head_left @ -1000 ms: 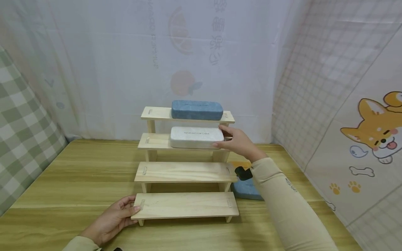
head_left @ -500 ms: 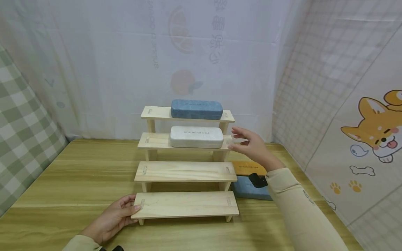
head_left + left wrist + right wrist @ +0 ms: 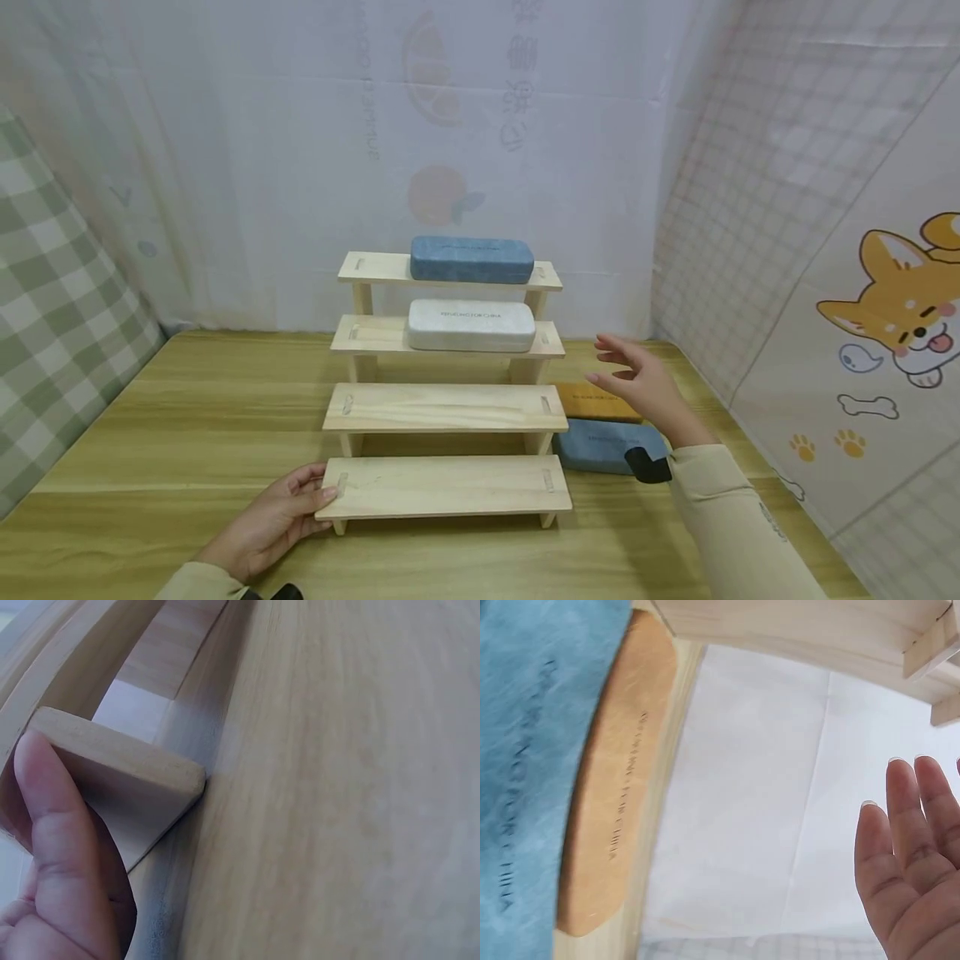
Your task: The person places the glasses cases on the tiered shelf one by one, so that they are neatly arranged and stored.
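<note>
Our left hand point(image 3: 270, 521) grips the left end of the rack's point(image 3: 446, 487) bottom step. Our right hand point(image 3: 645, 383) hovers open, holding nothing. The orange case point(image 3: 592, 402) lies just below-left of it, long axis left-right; the blue case point(image 3: 603, 446) lies nearer us.

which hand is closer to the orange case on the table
Right. The right hand hovers open just above the orange case, beside the rack. The left hand is across the table, holding the left end of the bottom shelf.
</note>
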Demonstrator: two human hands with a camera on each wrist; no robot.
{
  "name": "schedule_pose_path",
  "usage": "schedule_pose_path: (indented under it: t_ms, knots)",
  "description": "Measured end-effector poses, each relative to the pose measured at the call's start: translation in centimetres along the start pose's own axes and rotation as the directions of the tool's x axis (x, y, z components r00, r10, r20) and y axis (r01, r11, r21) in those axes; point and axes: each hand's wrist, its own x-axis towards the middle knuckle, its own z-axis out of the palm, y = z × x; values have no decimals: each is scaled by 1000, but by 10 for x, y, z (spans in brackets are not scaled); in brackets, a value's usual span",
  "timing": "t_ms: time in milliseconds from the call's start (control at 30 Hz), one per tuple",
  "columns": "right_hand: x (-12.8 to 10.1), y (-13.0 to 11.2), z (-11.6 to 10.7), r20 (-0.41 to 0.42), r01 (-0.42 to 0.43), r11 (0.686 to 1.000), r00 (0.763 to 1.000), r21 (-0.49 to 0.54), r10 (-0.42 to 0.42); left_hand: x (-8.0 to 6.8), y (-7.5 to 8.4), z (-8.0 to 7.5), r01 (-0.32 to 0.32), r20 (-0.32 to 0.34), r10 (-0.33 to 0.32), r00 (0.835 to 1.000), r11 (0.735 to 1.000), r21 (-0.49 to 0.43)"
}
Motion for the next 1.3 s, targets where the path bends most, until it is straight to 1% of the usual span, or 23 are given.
schedule_pose_path:
  t_ms: [267,433,567,700,867,1200,1300]
  knots:
    - [-21,25,-4,-12,-64,997,998,44,65,0,-1,0,5,-6,-5,1000,1000,-21]
    - [-33,41,-7,-35,-120,991,992,66,123,1,-2,0,9,-10,-10,1000,1000,-30]
    - [-41,53,-9,-45,-145,987,988,75,149,0,-2,0,7,-12,-7,1000,1000,-30]
    - [-49,64,-11,-30,-180,982,983,64,182,1,-2,0,10,-18,-10,1000,999,-38]
    - [-57,75,-14,-4,-223,973,975,51,224,1,-3,0,5,-11,-5,1000,999,-40]
    - [-70,92,-18,30,-268,963,963,16,268,1,-3,0,2,-8,-2,1000,999,-40]
    - [-74,96,-20,63,-285,958,957,7,284,1,-3,0,5,-12,-5,1000,999,-43]
